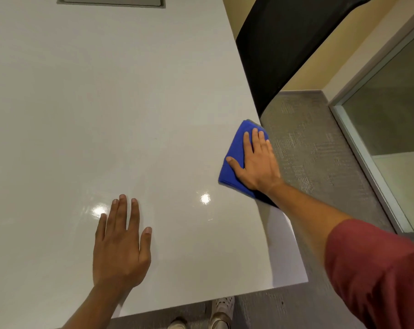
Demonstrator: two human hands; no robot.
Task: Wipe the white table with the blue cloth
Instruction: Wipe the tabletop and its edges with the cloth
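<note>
**Right hand pressing cloth at the table's right edge**

Right hand (257, 162) lay flat on the blue cloth (234, 153), fingers extended and slightly spread, thumb angled out to the left. It was not clamped on the cloth; the palm pressed it down. The cloth was folded into a pad and sat on the white table (106, 103) at its right edge, with its far corner and near corner reaching or slightly overhanging that edge.

Left hand (121, 243) rested palm-down on the table near the front edge, fingers apart and holding nothing, well apart from the cloth. It appeared to serve as a brace.

A black chair (284, 43) stood just beside the right edge, beyond the cloth. A grey inset panel (111, 1) was set in the far part of the table.

Step in hand, as judged: a wiping stroke along the right margin. Most of the surface lay to the left of the cloth. The next move called for steady downward pressure while drawing the pad inward, keeping it from sliding off the edge.
</note>
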